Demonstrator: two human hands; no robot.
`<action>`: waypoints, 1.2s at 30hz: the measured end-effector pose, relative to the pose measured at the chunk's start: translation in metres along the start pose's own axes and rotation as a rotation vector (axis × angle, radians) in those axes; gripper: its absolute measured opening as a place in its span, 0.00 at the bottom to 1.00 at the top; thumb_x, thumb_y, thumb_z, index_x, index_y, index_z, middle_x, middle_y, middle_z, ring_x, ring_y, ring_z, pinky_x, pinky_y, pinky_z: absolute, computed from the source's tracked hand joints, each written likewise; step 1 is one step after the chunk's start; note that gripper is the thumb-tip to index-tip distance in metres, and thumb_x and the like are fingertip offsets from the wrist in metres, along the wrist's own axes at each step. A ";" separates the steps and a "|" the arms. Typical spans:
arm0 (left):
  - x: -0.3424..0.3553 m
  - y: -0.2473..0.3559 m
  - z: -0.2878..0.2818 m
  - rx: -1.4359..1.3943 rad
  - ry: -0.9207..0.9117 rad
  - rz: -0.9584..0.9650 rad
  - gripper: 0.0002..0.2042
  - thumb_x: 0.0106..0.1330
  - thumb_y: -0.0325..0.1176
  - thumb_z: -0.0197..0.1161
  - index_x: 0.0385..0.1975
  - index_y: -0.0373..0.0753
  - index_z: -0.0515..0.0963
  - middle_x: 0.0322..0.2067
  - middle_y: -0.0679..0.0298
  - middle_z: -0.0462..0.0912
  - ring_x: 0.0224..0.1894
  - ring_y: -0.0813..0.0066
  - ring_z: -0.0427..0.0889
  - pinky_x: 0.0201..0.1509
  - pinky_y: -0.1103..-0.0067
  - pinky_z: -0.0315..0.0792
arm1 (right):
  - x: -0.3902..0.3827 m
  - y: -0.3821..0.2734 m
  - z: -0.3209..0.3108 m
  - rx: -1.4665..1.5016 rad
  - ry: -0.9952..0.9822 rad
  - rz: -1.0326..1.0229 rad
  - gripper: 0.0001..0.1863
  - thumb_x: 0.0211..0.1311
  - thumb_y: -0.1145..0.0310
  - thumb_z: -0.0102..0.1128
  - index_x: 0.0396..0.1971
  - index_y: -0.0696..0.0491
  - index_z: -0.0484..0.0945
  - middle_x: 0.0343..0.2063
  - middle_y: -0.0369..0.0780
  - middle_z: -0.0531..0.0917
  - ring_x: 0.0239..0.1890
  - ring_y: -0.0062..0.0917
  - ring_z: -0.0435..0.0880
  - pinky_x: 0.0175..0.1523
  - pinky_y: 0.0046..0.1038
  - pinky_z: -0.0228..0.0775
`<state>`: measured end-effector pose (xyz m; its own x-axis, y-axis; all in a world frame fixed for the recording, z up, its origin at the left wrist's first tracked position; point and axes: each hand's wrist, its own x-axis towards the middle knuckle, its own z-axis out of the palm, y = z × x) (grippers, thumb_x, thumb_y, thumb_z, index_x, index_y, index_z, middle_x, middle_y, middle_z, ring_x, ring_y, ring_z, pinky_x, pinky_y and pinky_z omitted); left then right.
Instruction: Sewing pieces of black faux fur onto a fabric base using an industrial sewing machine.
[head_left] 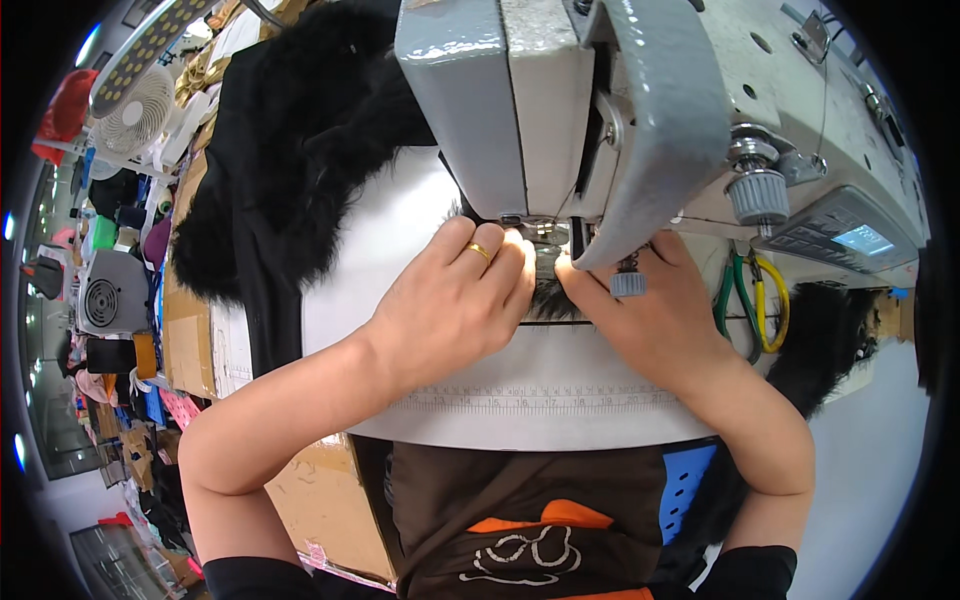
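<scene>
A small piece of black furry fabric (553,303) lies under the sewing machine's presser foot (546,234), between my two hands. My left hand (452,296), with a gold ring on one finger, is closed with curled fingers at the left edge of that fabric. On the other side, my right hand (655,318) pinches the fabric close to the foot, thumb toward the needle area. Part of the right fingers is hidden behind the grey sewing machine head (655,120). The stitching point itself is mostly covered.
Black fur fabric (320,130) is heaped at the left of the white machine bed (480,425), which has a printed ruler. Green-handled scissors (735,295) and a yellow-handled tool (770,305) lie at the right, below a control panel (845,235). A white fan (135,112) stands far left.
</scene>
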<state>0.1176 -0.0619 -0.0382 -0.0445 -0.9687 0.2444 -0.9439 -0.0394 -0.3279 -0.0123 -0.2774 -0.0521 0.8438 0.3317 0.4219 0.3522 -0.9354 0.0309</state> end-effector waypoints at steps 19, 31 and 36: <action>0.006 0.006 0.014 0.110 -0.108 -0.077 0.03 0.55 0.28 0.65 0.28 0.40 0.79 0.23 0.64 0.75 0.31 0.68 0.78 0.51 0.69 0.68 | -0.001 0.015 0.018 0.136 0.067 0.121 0.07 0.60 0.72 0.67 0.39 0.52 0.86 0.31 0.41 0.86 0.37 0.41 0.86 0.44 0.42 0.75; 0.003 0.001 0.020 -0.044 0.080 -0.157 0.07 0.50 0.29 0.65 0.29 0.37 0.80 0.31 0.58 0.80 0.36 0.64 0.79 0.50 0.69 0.72 | -0.002 0.017 0.016 0.219 0.044 0.192 0.07 0.61 0.70 0.72 0.39 0.54 0.88 0.31 0.41 0.87 0.35 0.43 0.86 0.44 0.44 0.74; -0.003 -0.006 0.025 -0.124 0.203 -0.089 0.09 0.49 0.31 0.64 0.30 0.36 0.82 0.33 0.61 0.79 0.40 0.65 0.79 0.49 0.71 0.72 | -0.002 0.019 0.013 0.002 -0.032 0.044 0.09 0.61 0.72 0.75 0.41 0.53 0.89 0.31 0.41 0.87 0.36 0.39 0.86 0.45 0.42 0.74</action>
<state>0.1314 -0.0644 -0.0598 -0.0126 -0.8930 0.4498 -0.9794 -0.0798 -0.1857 -0.0021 -0.2942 -0.0644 0.8709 0.2941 0.3938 0.3153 -0.9489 0.0115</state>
